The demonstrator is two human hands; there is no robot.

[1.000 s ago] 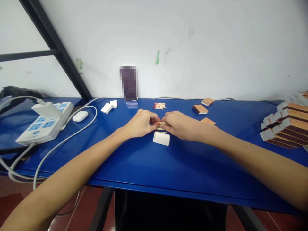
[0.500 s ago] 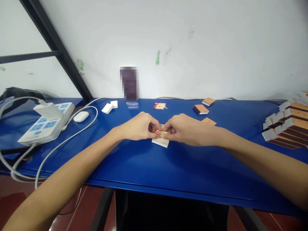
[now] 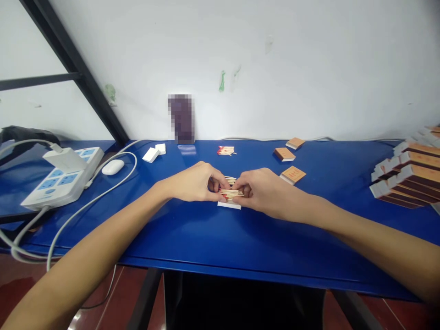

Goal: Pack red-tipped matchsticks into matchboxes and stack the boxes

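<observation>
Between my two hands lies a bundle of matches (image 3: 231, 193) with red heads to the left and bare sticks to the right. My left hand (image 3: 197, 182) pinches the red-headed end with thumb and fingers. At the stick end, my right hand (image 3: 266, 190) is closed on the same bundle. Right below them sits a white matchbox tray (image 3: 229, 205), its front wall showing while my fingers and the matches hide much of the rest. More matches (image 3: 231, 180) lie just behind the bundle. A separate small pile of matches (image 3: 227, 150) rests farther back on the blue table (image 3: 220, 243).
Orange-brown matchboxes (image 3: 293, 174) lie behind my right forearm, and a large stack of matchboxes (image 3: 409, 172) stands at the right. White trays (image 3: 151, 155), a white earphone case (image 3: 113, 167), cables and a power strip (image 3: 65, 178) are to the left. A blurred dark upright object (image 3: 182, 119) leans on the wall.
The bundle between my hands has come slightly nearer and lies straighter over the tray. My right hand has shifted a little down, uncovering more of the nearest orange matchbox. The view has shifted slightly.
</observation>
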